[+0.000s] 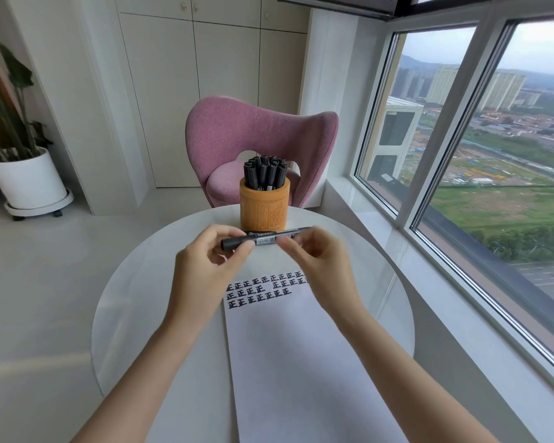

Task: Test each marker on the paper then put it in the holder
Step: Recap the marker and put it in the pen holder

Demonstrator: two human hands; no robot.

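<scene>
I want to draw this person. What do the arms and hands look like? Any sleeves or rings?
Both arms are bare right down to the bottom of the picture, so no sleeves show. The left hand and the right hand wear no gloves, and no rings, watch or bracelet can be seen. The fingers are slim, with short, plain nails and no polish visible.

Both my forearms reach forward and converge, bare to the elbow. My left hand [205, 254] is raised, palm turned inward, thumb and forefinger pinched together at the tips, other fingers curled loosely. My right hand [320, 260] mirrors it, fingers bent, thumb and forefinger closed, wrist slightly cocked.
</scene>
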